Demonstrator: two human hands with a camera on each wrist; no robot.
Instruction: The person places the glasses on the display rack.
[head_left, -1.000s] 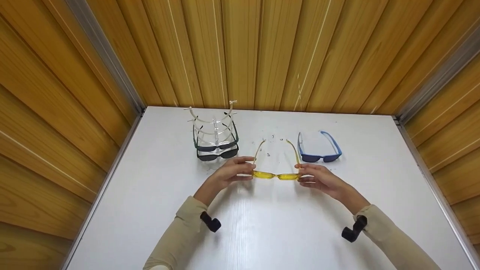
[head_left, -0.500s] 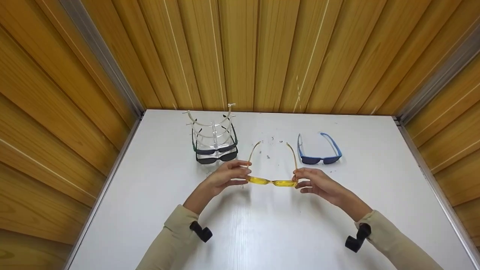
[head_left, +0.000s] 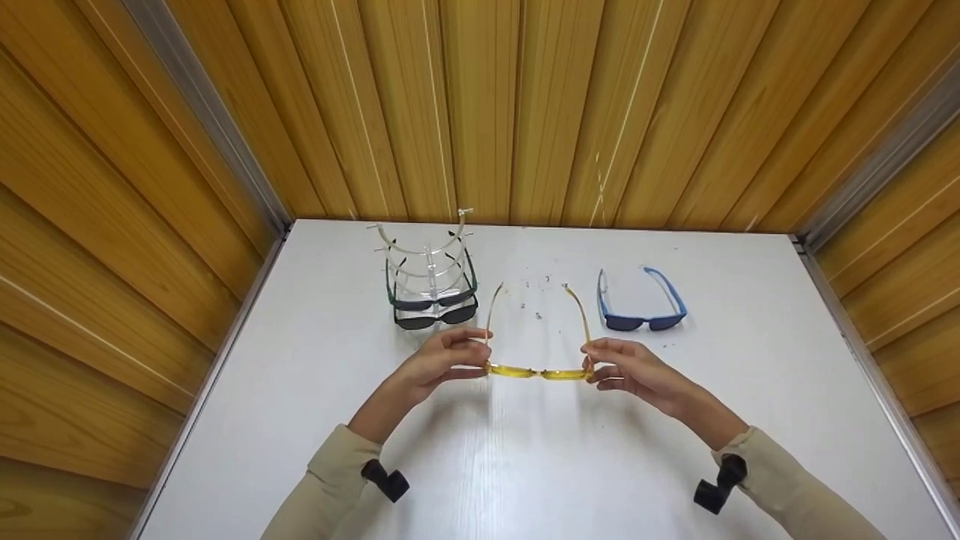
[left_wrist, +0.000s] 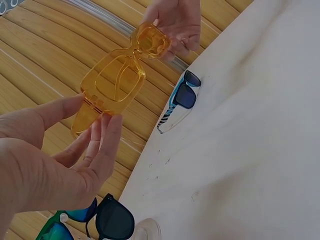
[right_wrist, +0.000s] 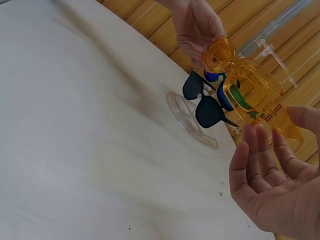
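Observation:
Yellow see-through glasses (head_left: 511,371) are held up between my two hands, temples unfolded and reaching away from me. My left hand (head_left: 444,363) pinches the frame's left hinge corner between thumb and fingers. On the opposite corner, my right hand (head_left: 634,370) has the same kind of pinch. In the left wrist view the orange-tinted front (left_wrist: 120,85) is seen well above the table. Left of the glasses stands a clear display rack (head_left: 430,262) bearing green-framed sunglasses (head_left: 411,305) above black sunglasses (head_left: 416,323).
Blue sunglasses (head_left: 645,321) lie on the white table (head_left: 525,480) to the right, temples open toward the back. Small dark specks dot the tabletop between them and the rack. Wood-patterned panels (head_left: 480,112) wall in the back and both sides.
Both hands have drawn the yellow glasses toward me and slightly left in the head view. The grip on each corner stays the same, and the rack and blue sunglasses have not moved.

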